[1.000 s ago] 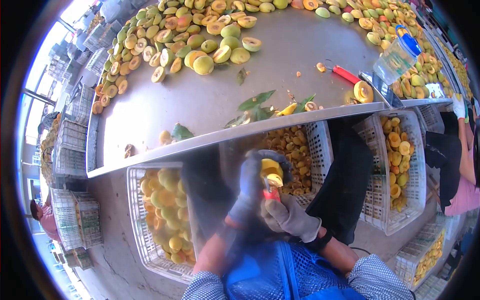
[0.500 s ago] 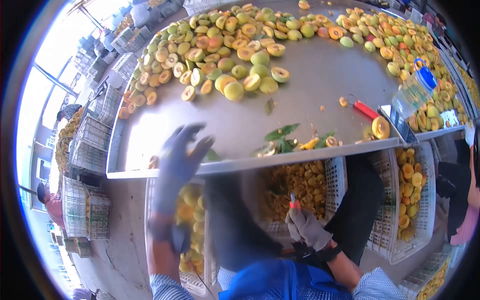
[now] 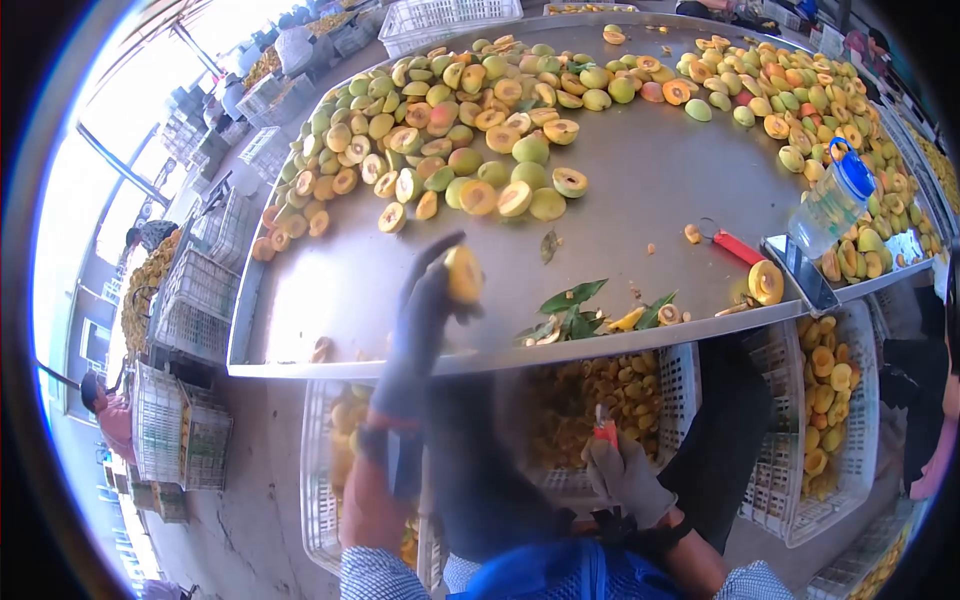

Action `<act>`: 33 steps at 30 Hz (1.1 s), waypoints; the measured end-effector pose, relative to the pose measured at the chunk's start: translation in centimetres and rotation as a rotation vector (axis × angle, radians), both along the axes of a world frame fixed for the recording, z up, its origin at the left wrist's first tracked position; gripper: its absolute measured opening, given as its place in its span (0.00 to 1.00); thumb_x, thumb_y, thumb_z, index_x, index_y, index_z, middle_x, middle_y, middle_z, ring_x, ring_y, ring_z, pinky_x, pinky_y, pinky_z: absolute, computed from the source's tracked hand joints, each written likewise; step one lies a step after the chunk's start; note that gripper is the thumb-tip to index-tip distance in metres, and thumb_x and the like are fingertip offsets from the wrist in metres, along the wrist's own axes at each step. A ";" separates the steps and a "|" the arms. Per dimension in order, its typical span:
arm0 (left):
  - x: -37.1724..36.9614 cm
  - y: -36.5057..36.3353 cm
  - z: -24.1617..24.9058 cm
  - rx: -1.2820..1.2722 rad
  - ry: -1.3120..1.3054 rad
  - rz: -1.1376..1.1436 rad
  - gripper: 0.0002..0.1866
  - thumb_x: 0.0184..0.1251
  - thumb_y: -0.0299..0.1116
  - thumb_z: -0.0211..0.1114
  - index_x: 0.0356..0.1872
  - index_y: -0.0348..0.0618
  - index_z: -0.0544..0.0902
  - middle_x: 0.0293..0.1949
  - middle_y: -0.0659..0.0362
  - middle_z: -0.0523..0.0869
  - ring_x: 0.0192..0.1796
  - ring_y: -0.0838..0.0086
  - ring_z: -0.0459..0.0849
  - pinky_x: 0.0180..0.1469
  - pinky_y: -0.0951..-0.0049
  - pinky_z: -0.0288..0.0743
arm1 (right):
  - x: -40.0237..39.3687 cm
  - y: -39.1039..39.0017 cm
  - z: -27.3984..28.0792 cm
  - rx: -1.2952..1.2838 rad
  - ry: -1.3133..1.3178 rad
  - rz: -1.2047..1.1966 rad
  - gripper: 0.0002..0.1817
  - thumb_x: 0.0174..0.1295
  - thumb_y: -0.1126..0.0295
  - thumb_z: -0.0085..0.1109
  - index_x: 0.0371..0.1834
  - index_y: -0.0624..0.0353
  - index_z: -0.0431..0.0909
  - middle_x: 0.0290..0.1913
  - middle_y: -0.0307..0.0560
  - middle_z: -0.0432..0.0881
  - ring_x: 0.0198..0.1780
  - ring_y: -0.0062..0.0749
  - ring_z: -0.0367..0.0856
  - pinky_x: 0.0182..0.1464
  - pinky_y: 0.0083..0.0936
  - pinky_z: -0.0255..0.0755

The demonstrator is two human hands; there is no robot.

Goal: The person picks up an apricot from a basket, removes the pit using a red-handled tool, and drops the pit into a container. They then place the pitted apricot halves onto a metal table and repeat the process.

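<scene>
My left hand (image 3: 425,300), in a grey glove and blurred by motion, is raised over the near edge of the metal table. Its fingers are closed around an apricot half (image 3: 463,275), with the flat yellow side showing. Lower down, my right hand (image 3: 628,475), gloved too, grips a small red-handled tool (image 3: 605,430) with a short metal tip pointing up. The tip's exact shape is too small to make out. Beyond my left hand lies a pile of apricots (image 3: 440,120), many of them cut in half with the pit visible.
Leaves and scraps (image 3: 575,315) lie along the table's front rim (image 3: 500,358). To the right are a second red tool (image 3: 738,248), a phone (image 3: 800,272) and a clear bottle (image 3: 830,210). Fruit-filled crates (image 3: 680,390) stand below; other people work at left and right.
My left hand has swung right along the table edge; it looked empty before and now holds an apricot half. My right hand stays low with the tool. The view has shifted slightly.
</scene>
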State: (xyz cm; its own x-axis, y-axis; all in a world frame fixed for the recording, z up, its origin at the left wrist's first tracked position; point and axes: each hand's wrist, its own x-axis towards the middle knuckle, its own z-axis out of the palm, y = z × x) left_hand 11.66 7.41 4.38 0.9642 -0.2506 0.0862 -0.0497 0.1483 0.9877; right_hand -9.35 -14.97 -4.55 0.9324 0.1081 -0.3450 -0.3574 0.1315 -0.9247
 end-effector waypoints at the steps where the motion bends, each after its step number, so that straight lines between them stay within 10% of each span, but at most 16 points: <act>1: -1.8 -0.3 -0.4 -0.070 -0.021 -0.015 0.29 0.74 0.50 0.45 0.67 0.38 0.64 0.40 0.50 0.83 0.26 0.72 0.82 0.27 0.81 0.72 | 1.3 0.3 3.3 0.203 0.119 -0.018 0.15 0.71 0.57 0.50 0.35 0.58 0.71 0.19 0.35 0.70 0.17 0.17 0.66 0.20 0.18 0.59; 3: -5.3 -1.8 -0.8 0.083 -0.070 0.082 0.29 0.75 0.55 0.43 0.62 0.39 0.68 0.42 0.49 0.82 0.35 0.71 0.83 0.31 0.79 0.76 | 2.6 1.2 5.2 0.399 0.249 -0.034 0.14 0.70 0.59 0.51 0.36 0.59 0.72 0.20 0.37 0.72 0.19 0.20 0.68 0.22 0.19 0.62; 5: -7.6 -3.6 -1.9 0.057 -0.071 0.136 0.31 0.74 0.60 0.43 0.58 0.40 0.70 0.44 0.50 0.81 0.41 0.70 0.82 0.38 0.76 0.78 | 3.2 1.8 4.8 -0.240 -0.404 -0.036 0.13 0.69 0.61 0.52 0.37 0.61 0.72 0.24 0.42 0.75 0.24 0.26 0.73 0.29 0.24 0.67; 11: -10.6 -6.2 -2.4 0.226 -0.062 0.046 0.31 0.76 0.58 0.39 0.51 0.38 0.77 0.42 0.57 0.81 0.44 0.75 0.79 0.51 0.74 0.73 | 4.0 2.1 6.0 -0.419 -0.408 0.012 0.13 0.68 0.62 0.53 0.43 0.62 0.73 0.28 0.49 0.77 0.29 0.34 0.77 0.34 0.29 0.71; 19: -11.6 -7.5 -2.0 0.079 0.007 0.085 0.24 0.78 0.45 0.43 0.46 0.34 0.80 0.38 0.57 0.83 0.41 0.77 0.79 0.46 0.76 0.72 | 3.9 1.7 4.5 -0.431 -0.429 0.039 0.16 0.67 0.60 0.54 0.46 0.64 0.74 0.33 0.56 0.81 0.35 0.45 0.81 0.39 0.33 0.73; 21: -11.4 -7.1 -1.1 0.291 -0.031 0.060 0.23 0.77 0.45 0.47 0.40 0.34 0.82 0.35 0.59 0.83 0.39 0.78 0.77 0.46 0.76 0.70 | 3.8 1.7 4.6 -0.422 -0.288 0.110 0.22 0.64 0.51 0.55 0.50 0.58 0.77 0.43 0.62 0.82 0.49 0.59 0.80 0.48 0.42 0.75; 27: -10.9 -6.6 -1.1 0.266 0.163 -0.057 0.22 0.76 0.45 0.50 0.35 0.33 0.82 0.34 0.60 0.81 0.40 0.77 0.75 0.47 0.75 0.69 | 2.8 2.4 2.8 -0.393 -0.314 0.101 0.15 0.67 0.62 0.52 0.45 0.65 0.74 0.32 0.51 0.80 0.35 0.36 0.80 0.39 0.32 0.73; 31: -10.5 -6.9 -1.4 0.196 0.295 -0.141 0.20 0.75 0.43 0.51 0.39 0.34 0.82 0.38 0.60 0.82 0.43 0.78 0.75 0.50 0.77 0.68 | 2.1 3.5 3.6 -0.372 -0.380 0.098 0.20 0.62 0.57 0.59 0.51 0.58 0.75 0.41 0.57 0.82 0.41 0.53 0.81 0.44 0.39 0.76; 33: -10.3 -6.8 -2.5 0.162 0.263 -0.116 0.20 0.75 0.44 0.50 0.40 0.35 0.81 0.39 0.59 0.82 0.44 0.78 0.76 0.51 0.76 0.69 | 2.3 4.0 4.4 0.021 -0.100 -0.064 0.13 0.70 0.62 0.51 0.44 0.63 0.74 0.28 0.36 0.76 0.32 0.18 0.72 0.33 0.24 0.69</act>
